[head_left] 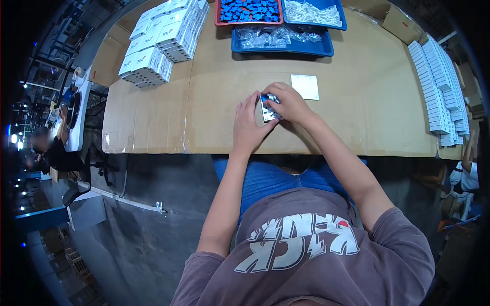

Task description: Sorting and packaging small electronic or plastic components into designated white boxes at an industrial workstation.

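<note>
A small rectangular piece with a shiny, silvery face (268, 115) lies on the cardboard-covered table under both hands. My left hand (247, 125) grips it from the left, fingers along the far left side and thumb at its near edge. Over its far part bends my right hand (291, 104), fingers and thumb drawn together on top. A bit of blue (264, 97) shows by the right fingertips; whether they pinch something small there is hidden. Just beyond the right hand, a flat white square plate (305, 87) rests on the table.
At the far side stand a red tray (218, 23) of blue parts, a blue tray (343, 23) of white parts and another blue tray (283, 53) with clear plastic bags. Stacked white boxes rise at left (153, 41) and right (434, 97). A person (61, 153) sits far left.
</note>
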